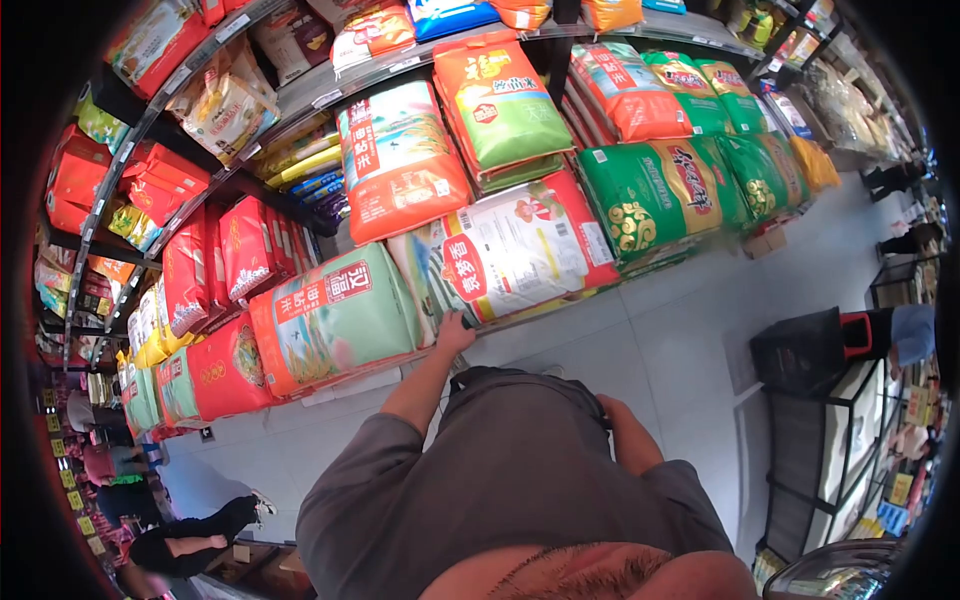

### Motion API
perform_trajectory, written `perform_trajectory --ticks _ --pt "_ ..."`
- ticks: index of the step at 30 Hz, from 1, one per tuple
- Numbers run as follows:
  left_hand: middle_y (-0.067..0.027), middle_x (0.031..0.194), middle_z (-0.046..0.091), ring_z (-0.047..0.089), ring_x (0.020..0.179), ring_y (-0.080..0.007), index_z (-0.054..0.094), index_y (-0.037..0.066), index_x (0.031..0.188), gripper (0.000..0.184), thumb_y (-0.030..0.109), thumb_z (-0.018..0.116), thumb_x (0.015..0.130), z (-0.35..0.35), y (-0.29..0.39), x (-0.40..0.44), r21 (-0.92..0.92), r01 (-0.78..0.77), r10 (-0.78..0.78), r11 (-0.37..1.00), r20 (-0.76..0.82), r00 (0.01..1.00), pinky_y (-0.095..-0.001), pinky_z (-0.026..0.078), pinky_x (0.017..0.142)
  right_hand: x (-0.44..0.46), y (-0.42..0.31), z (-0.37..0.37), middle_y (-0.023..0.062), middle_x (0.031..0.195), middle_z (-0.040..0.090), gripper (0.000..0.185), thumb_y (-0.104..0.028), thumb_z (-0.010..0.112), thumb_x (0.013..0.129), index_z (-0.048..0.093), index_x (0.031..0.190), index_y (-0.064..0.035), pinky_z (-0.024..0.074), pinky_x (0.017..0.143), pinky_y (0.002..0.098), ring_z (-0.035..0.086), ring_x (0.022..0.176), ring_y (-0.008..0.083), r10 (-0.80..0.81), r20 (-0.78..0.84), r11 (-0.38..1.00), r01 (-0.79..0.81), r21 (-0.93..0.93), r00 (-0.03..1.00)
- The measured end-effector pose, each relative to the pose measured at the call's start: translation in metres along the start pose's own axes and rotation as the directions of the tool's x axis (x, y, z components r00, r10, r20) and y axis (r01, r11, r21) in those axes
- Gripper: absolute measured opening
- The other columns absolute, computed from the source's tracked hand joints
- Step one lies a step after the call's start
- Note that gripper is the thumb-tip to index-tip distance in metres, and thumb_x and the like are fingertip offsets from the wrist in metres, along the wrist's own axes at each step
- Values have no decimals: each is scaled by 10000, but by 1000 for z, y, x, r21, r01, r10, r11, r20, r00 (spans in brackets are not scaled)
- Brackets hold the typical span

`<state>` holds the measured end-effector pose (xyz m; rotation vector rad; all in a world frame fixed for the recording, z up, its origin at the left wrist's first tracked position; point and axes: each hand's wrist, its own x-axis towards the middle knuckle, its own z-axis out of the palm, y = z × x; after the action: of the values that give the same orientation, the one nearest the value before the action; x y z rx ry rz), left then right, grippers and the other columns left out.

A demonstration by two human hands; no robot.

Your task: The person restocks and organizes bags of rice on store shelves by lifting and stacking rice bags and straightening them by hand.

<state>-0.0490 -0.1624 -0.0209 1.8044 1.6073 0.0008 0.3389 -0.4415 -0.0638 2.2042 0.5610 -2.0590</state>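
My left hand (454, 334) is at the near lower edge of a white and red rice bag (520, 250). Its fingers look closed, with a small dark thing showing beside them that I cannot make out. A pale green and orange rice bag (335, 315) lies just left of this hand. Down at my right side, my right hand (615, 412) is beside my hip, partly behind my grey shirt (530, 450). Its fingers are mostly hidden, so whether it holds anything does not show.
Green rice bags (660, 195) lie to the right; an upright orange and green bag (500, 105) leans behind. Shelves with packets (225, 100) rise at left. Grey floor tiles (690, 330) run behind me. A black basket (800, 350) and rack stand right; a person in black (190, 540) is lower left.
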Motion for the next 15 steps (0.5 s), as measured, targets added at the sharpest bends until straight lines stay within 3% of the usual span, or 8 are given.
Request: perform_trajectory --ticks 3,6,8,9,11,12,14,15 --pt "-279 1605 160 217 1489 -401 396 85 1499 807 407 651 805 8 23 8 -48 235 -231 971 74 970 -422 270 1200 25 21 -21 158 1091 700 357 -211 660 819 707 1140 -62 500 841 537 656 1022 316 9 27 1000 -10 11 1000" --pt "-308 1594 153 145 1499 -434 383 69 1500 830 430 650 802 -7 61 -1 100 244 -256 965 134 957 -400 274 1202 53 53 -31 159 1086 699 343 -214 655 825 713 1127 -63 495 843 540 651 1031 313 24 46 999 -25 20 999" --pt "-301 1579 215 94 1478 -513 378 62 1498 812 457 614 829 34 7 26 5 266 -266 964 55 962 -423 195 1230 62 79 -35 141 965 696 306 -230 579 884 694 1034 11 514 717 488 643 835 273 -7 48 976 -4 216 999" --pt "-306 1571 233 83 1472 -530 384 50 1491 814 474 604 831 45 -18 40 136 154 -164 979 69 984 -427 180 1234 44 77 -38 141 965 696 306 -230 579 884 694 1034 11 514 717 488 643 835 273 1 45 975 -11 220 999" --pt "-310 1563 252 72 1466 -547 391 39 1484 818 492 594 834 51 -2 33 258 26 -55 966 107 993 -432 165 1237 -3 68 -43 130 928 702 285 -199 618 874 703 1045 13 520 713 506 664 815 281 -150 41 967 155 -202 988" --pt "-308 1568 244 68 1472 -537 410 72 1483 797 504 584 836 21 28 14 200 70 -99 977 139 985 -433 153 1240 -1 74 -43 130 928 702 285 -199 618 874 703 1045 13 520 713 506 664 815 281 -149 37 969 153 -196 988" --pt "-306 1574 237 63 1478 -527 429 105 1481 777 516 574 838 -2 55 4 152 103 -129 983 171 977 -435 141 1242 18 89 -36 127 919 706 270 -186 647 866 712 1023 23 523 693 513 673 820 265 -110 -45 983 115 144 993" --pt "-304 1580 224 57 1485 -513 442 165 1482 745 519 569 839 -6 56 5 210 74 -123 975 233 965 -432 141 1242 21 92 -34 127 919 706 270 -186 647 866 712 1023 23 523 693 513 673 820 265 -115 -50 980 121 156 992"
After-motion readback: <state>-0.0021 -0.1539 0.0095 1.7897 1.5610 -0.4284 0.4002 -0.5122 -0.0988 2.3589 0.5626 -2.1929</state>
